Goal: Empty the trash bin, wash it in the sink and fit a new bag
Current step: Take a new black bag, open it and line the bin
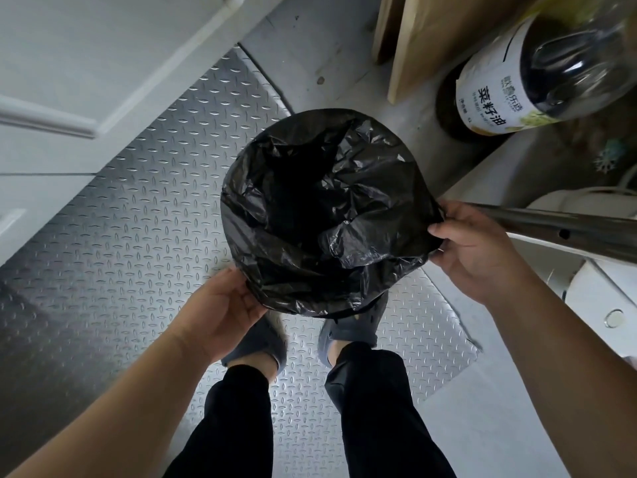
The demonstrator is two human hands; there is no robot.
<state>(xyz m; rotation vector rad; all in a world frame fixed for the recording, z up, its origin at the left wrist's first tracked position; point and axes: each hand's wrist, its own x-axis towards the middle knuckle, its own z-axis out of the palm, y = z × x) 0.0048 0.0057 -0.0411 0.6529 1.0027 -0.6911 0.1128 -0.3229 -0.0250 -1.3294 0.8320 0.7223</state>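
A round trash bin stands on the floor in front of my feet, wholly covered by a crinkled black plastic bag [327, 215] that lines its inside and is folded over its rim. My left hand [224, 305] grips the bag's folded edge at the near left of the rim, fingers curled under it. My right hand [472, 250] pinches the bag's edge at the right of the rim. The bin's own wall is hidden under the bag.
The floor is embossed metal plate [120, 219]. A large oil bottle [537, 70] and wooden boards [437, 36] stand at the far right. A metal tube [565, 229] juts in from the right above white fittings. A white door [69, 63] is at the left.
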